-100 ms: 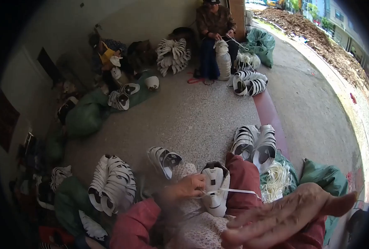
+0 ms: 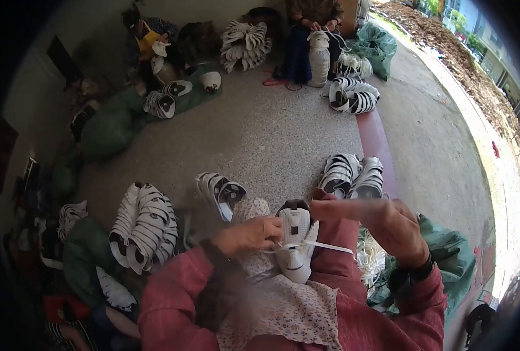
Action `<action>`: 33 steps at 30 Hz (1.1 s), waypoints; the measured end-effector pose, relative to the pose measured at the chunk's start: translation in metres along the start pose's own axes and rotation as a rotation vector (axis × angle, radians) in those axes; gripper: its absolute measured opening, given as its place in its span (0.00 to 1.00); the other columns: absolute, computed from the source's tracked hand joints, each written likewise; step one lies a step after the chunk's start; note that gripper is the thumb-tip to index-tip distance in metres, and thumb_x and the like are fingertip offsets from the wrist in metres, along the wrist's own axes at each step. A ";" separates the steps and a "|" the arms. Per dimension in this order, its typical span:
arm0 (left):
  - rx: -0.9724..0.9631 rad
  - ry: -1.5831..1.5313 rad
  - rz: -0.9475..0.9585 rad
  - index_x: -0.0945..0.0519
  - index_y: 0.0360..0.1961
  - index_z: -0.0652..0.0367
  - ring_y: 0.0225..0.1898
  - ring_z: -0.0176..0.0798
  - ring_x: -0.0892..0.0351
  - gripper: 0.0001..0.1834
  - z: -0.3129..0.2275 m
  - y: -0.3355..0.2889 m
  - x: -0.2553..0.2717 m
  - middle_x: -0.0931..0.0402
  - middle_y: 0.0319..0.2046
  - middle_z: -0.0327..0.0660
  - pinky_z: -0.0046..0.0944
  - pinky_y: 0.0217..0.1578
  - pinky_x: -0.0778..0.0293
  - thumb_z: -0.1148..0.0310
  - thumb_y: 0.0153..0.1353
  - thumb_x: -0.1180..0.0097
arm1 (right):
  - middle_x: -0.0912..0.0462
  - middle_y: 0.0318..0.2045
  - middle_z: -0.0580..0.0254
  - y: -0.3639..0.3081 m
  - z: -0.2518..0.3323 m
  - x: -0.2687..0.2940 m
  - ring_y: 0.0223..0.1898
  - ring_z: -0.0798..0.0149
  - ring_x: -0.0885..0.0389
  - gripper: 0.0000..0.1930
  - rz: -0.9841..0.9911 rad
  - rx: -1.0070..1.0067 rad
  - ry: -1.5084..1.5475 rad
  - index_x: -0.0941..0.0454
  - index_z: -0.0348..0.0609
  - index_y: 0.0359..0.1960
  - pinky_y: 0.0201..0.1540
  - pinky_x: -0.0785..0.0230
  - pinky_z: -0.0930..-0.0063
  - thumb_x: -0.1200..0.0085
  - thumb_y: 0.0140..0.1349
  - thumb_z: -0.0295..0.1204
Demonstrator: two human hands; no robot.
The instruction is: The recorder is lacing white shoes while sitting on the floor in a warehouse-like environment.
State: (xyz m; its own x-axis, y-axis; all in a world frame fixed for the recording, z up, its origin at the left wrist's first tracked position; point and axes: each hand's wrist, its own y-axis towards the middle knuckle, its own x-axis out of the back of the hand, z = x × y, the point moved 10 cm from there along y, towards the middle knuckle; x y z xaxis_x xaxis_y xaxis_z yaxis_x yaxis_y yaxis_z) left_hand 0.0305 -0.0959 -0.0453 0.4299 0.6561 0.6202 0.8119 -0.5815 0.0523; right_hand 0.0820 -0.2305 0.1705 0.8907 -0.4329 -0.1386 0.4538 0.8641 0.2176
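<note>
A white shoe upper (image 2: 295,266) with a grey-and-white tongue lies across my lap between my thighs. A white shoelace (image 2: 329,246) crosses it, its loose end stretching right over my red trouser leg. My left hand (image 2: 254,233) is closed at the upper's left edge, fingertips pinched where the lace comes out. Over my right thigh, my right hand (image 2: 391,228) points its outstretched fingers leftward near the top of the upper. It appears to hold nothing, though its fingers partly overlap.
Nested white shoe uppers stand left (image 2: 146,225), ahead (image 2: 220,193) and right (image 2: 353,175). A bundle of white laces (image 2: 370,257) lies beside my right leg, near a green sack (image 2: 450,248). Two people work with similar uppers farther back. A green sack (image 2: 116,126) lies at far left.
My right hand has swung from the lower right up and left toward the upper. My left hand stays at the upper's edge. The view has tilted downward.
</note>
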 end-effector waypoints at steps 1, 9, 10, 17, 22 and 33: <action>-0.019 0.014 0.041 0.20 0.31 0.59 0.38 0.45 0.21 0.06 0.003 0.002 0.002 0.28 0.35 0.42 0.41 0.41 0.25 0.76 0.52 0.35 | 0.16 0.49 0.50 0.004 -0.032 0.015 0.50 0.58 0.17 0.24 -0.078 -0.143 -0.239 0.31 0.27 0.61 0.58 0.30 0.69 0.66 0.78 0.37; 0.077 -0.117 -0.053 0.23 0.34 0.61 0.38 0.44 0.20 0.11 0.021 -0.014 0.019 0.28 0.35 0.42 0.42 0.39 0.25 0.82 0.49 0.39 | 0.18 0.36 0.58 0.001 -0.200 -0.003 0.34 0.62 0.18 0.14 0.036 -0.289 -0.712 0.22 0.35 0.51 0.39 0.25 0.71 0.50 0.64 0.17; 0.080 -0.123 -0.070 0.23 0.34 0.61 0.38 0.44 0.20 0.11 0.022 -0.013 0.021 0.28 0.35 0.42 0.42 0.39 0.25 0.82 0.49 0.39 | 0.18 0.36 0.58 0.003 -0.209 -0.005 0.34 0.62 0.18 0.14 0.054 -0.293 -0.718 0.22 0.35 0.51 0.39 0.25 0.71 0.50 0.64 0.17; 0.008 -0.098 -0.195 0.28 0.27 0.58 0.35 0.48 0.23 0.09 0.023 -0.024 0.020 0.30 0.32 0.41 0.44 0.35 0.27 0.78 0.49 0.39 | 0.22 0.36 0.60 0.019 -0.217 -0.034 0.33 0.55 0.18 0.12 0.176 -0.115 -1.024 0.17 0.47 0.45 0.35 0.25 0.68 0.40 0.59 0.26; -0.042 -0.134 -0.251 0.28 0.25 0.58 0.35 0.48 0.23 0.09 0.027 -0.028 0.021 0.30 0.32 0.41 0.44 0.35 0.27 0.77 0.49 0.38 | 0.23 0.36 0.60 0.032 -0.221 -0.057 0.33 0.54 0.18 0.09 0.292 -0.062 -1.121 0.18 0.48 0.41 0.33 0.26 0.63 0.41 0.58 0.27; 0.129 -0.318 -0.150 0.22 0.30 0.60 0.38 0.44 0.20 0.09 0.026 -0.024 0.017 0.30 0.32 0.41 0.41 0.39 0.24 0.72 0.49 0.33 | 0.23 0.28 0.58 0.024 -0.189 0.041 0.28 0.59 0.21 0.06 0.229 -0.438 -1.252 0.24 0.39 0.41 0.31 0.30 0.70 0.50 0.66 0.26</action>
State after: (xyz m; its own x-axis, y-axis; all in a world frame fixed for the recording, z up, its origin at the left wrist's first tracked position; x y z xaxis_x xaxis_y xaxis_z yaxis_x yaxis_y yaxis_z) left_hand 0.0283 -0.0586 -0.0562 0.3875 0.8578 0.3378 0.9094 -0.4157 0.0123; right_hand 0.1247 -0.1788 -0.0120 0.4756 -0.0076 0.8797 0.4570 0.8566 -0.2397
